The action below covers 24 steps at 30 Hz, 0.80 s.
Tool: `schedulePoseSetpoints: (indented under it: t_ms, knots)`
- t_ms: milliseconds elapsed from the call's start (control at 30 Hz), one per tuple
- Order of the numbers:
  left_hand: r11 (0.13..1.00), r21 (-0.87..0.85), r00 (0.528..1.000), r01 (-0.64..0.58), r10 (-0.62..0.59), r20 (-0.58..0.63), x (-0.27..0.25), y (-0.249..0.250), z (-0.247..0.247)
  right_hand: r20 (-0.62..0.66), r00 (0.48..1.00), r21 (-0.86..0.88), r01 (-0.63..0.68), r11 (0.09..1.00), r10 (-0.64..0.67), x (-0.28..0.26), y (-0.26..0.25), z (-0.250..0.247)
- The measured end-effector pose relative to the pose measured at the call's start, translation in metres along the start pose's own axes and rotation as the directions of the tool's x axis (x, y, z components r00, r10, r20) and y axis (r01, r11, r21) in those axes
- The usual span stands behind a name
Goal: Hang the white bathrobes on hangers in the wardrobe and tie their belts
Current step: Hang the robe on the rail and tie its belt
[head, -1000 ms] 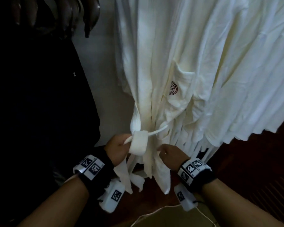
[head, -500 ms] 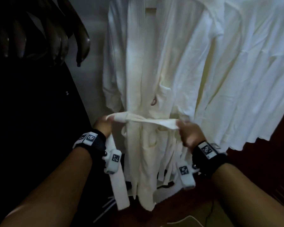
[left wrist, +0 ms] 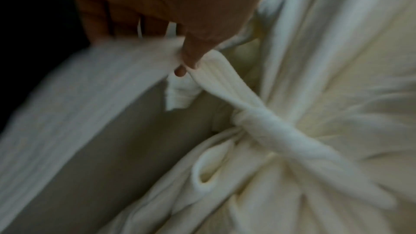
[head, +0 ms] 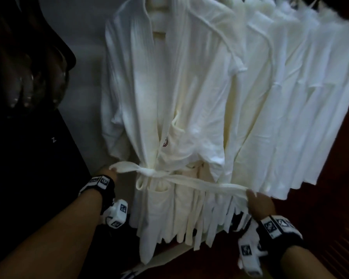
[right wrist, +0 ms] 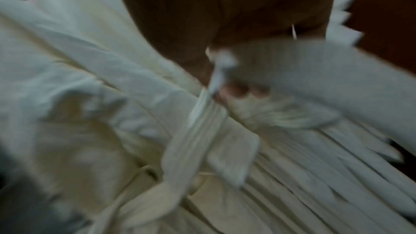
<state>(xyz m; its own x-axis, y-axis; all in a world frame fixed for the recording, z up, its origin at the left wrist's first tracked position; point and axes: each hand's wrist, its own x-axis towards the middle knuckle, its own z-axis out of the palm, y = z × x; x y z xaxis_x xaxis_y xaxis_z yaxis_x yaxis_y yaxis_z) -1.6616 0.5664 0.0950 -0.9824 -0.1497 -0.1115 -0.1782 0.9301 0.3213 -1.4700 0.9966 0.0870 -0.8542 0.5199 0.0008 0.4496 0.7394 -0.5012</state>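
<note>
front bathrobe (head: 141, 101) hangs leftmost in the wardrobe row | belt (head: 191, 180) knotted at its waist, ends drawn apart | left hand (head: 107, 172) grip: pinching left end | right hand (head: 260, 204) grip: fingers curled round right end

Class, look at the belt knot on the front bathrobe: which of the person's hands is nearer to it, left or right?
Left. The left hand grips the belt just left of the knot; the right hand grips its other end, far out to the right.
</note>
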Motion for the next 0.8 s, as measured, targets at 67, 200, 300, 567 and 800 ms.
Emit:
schedulePoseSetpoints:
  t_ms: [67,200,300,567,800]
  knots:
    - [0.997,-0.052,0.997,-0.057,0.055,-0.05,0.005,0.012,-0.014,0.115,0.975,0.017,0.192,0.981,-0.192,-0.002,-0.019,-0.013]
    - [0.923,-0.285,0.935,-0.258,0.164,-0.315,-0.037,0.089,-0.083,-0.002,0.904,0.179,0.421,0.889,-0.428,-0.015,-0.086,-0.065]
    - [0.783,-0.357,0.787,-0.509,0.256,-0.562,-0.064,0.147,-0.143,-0.415,0.755,0.325,0.645,0.692,-0.509,-0.016,-0.143,-0.124]
    - [0.625,-0.071,0.328,-0.777,0.307,-0.893,-0.129,0.266,-0.311,-0.574,0.518,0.134,0.823,0.552,-0.634,0.02,-0.279,-0.286]
    - [0.845,0.294,0.436,-0.446,0.492,-0.754,-0.116,0.315,-0.424,-0.318,0.603,-0.332,0.652,0.682,-0.732,0.115,-0.379,-0.407]
